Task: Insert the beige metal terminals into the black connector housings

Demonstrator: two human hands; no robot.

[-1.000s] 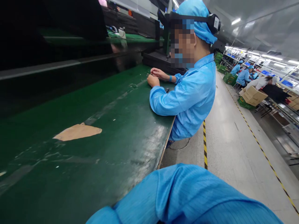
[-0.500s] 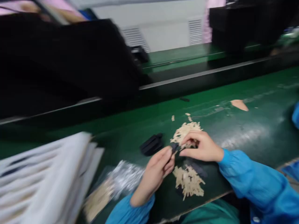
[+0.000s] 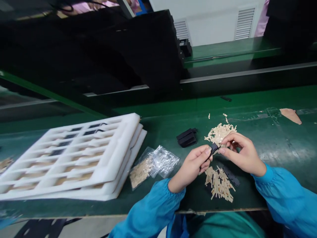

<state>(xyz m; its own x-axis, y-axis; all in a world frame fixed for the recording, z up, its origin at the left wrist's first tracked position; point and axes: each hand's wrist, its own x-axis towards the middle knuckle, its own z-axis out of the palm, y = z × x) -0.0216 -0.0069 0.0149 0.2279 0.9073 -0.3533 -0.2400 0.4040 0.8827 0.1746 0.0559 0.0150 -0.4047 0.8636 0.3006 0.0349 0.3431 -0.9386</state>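
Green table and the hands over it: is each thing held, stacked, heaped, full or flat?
Left hand: closed on a small black part.
Right hand: fingers bent, at the part's other end; grip unclear.
White foam trays: stacked, top one partly filled.
Beige pieces: loose, mostly in two heaps.
Bag of beige pieces: lying down; opening unclear.
Shiny plastic bag: wrinkled.
Black strips: bunched together.
Tan scrap: lying on the table.

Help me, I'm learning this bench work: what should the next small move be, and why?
Perhaps steady the black part with the right hand too: the left hand holds it, and the right fingertips sit by its free end.
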